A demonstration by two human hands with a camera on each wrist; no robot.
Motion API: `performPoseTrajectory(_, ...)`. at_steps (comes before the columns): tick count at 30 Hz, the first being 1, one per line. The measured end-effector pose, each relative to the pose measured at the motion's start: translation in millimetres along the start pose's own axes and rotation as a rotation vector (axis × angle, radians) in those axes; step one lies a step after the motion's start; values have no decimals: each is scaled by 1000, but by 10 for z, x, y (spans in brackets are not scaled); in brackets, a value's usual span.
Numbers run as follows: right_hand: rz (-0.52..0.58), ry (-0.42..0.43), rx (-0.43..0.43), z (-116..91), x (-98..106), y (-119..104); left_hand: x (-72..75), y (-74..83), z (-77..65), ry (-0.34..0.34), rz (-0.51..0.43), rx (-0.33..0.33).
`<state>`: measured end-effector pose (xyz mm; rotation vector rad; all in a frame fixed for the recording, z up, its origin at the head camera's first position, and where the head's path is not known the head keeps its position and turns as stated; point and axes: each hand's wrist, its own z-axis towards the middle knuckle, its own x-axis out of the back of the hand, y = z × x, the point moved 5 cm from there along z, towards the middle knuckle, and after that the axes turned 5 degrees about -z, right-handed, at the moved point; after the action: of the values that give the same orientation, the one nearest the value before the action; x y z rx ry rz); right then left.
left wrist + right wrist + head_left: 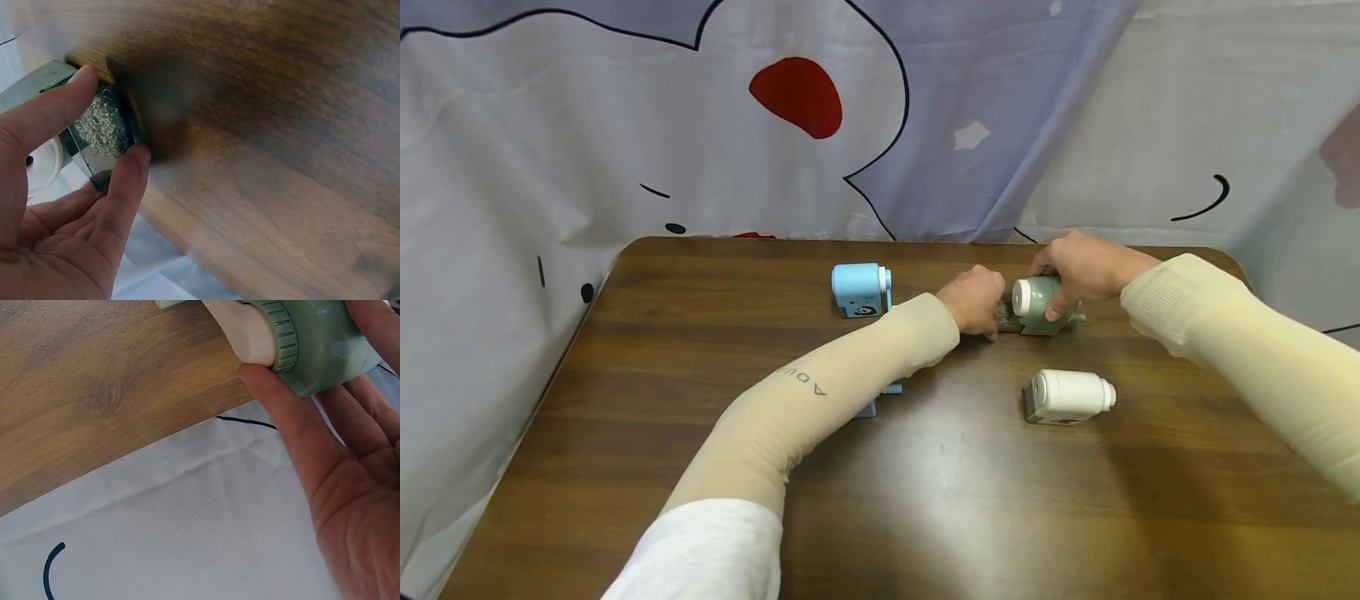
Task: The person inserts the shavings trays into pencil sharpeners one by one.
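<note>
A green crank pencil sharpener (1043, 302) lies near the back of the table, and my right hand (1086, 268) grips its body with the thumb in front and fingers behind. In the right wrist view its pale crank arm (253, 340) shows beside the forefinger. My left hand (973, 298) pinches the clear shavings drawer (100, 128) between thumb and fingers. Pale pencil shavings fill part of this drawer, which stands out from the green body (34, 87). Whether drawer and body still join is hard to tell.
To the left stands a light blue sharpener (857, 289) with a panda picture. Another blue object (867, 409) is mostly hidden under my left forearm. A white sharpener (1070, 395) sits in front of my right hand. A printed curtain (925, 125) hangs behind the table (715, 333).
</note>
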<state>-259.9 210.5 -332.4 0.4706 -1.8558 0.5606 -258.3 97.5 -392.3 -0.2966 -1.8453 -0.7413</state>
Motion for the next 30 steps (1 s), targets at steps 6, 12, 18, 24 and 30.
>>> performPoseTrajectory(6, 1, -12, 1, 11, 1, 1, -13, 27, 36, 7, -7, 12)
performPoseTrajectory(12, 7, -14, 6, 11, 7, -3, -34, 53, 66, 18, -25, 18)
performPoseTrajectory(18, 18, -12, 5, -1, 1, 8, -59, 84, 95, 19, -43, 15)
performPoseTrajectory(24, 11, -13, 1, -1, -6, 8, -78, 109, 123, 28, -45, 12)
performPoseTrajectory(30, 11, -8, -3, 5, -6, 9, -80, 127, 138, 57, -84, 22)
